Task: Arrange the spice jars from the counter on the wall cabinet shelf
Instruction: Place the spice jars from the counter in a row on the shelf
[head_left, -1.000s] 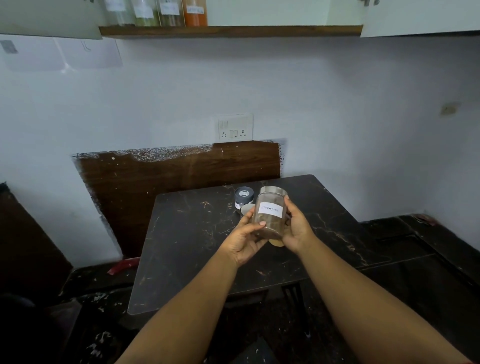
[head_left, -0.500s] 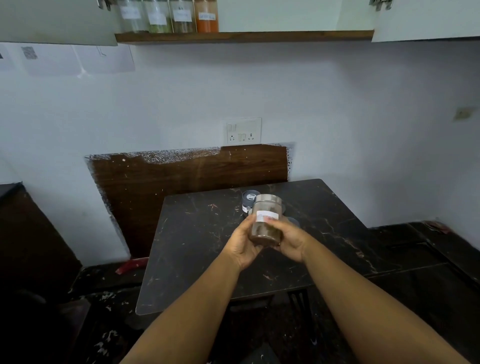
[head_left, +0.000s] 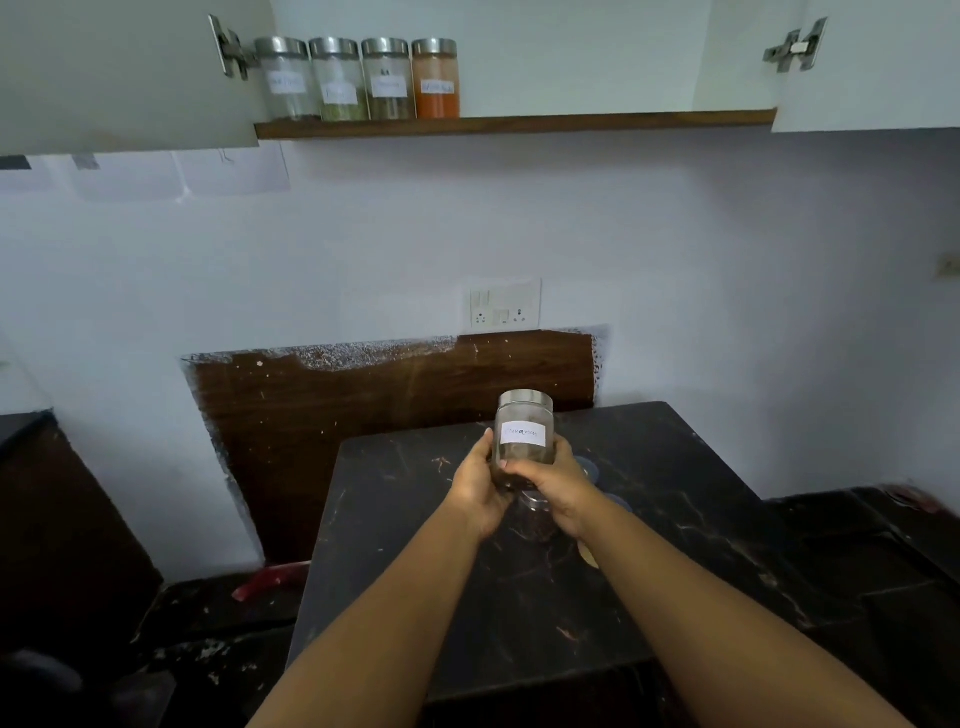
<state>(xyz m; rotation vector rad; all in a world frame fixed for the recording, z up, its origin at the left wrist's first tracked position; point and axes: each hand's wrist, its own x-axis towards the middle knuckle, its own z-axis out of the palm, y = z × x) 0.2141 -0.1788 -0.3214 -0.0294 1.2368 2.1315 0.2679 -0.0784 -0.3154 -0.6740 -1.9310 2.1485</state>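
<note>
step: jar in transfer | spice jar (head_left: 523, 441) is gripped upright by left hand (head_left: 480, 486) and right hand (head_left: 558, 480) above desk (head_left: 675, 519) | next: it is to be raised beside the orange jar (head_left: 435, 78) on shelf (head_left: 597, 122)

We see the wall cabinet shelf (head_left: 571, 123) high on the wall, between two open cabinet doors, one (head_left: 119, 78) at its left end and one (head_left: 878, 62) at its right. On the shelf's left part four jars (head_left: 358, 78) stand upright in a row, side by side and touching or nearly so. Below, a switch plate (head_left: 505, 304) sits on the wall just above a back panel (head_left: 363, 415), and the counter (head_left: 415, 545) lies in front of that panel. Above the counter, our left hand (head_left: 480, 486) and right hand (head_left: 558, 480) hold a jar (head_left: 522, 439) between them, upright, left hand on its left side, right hand on its front and right.
</note>
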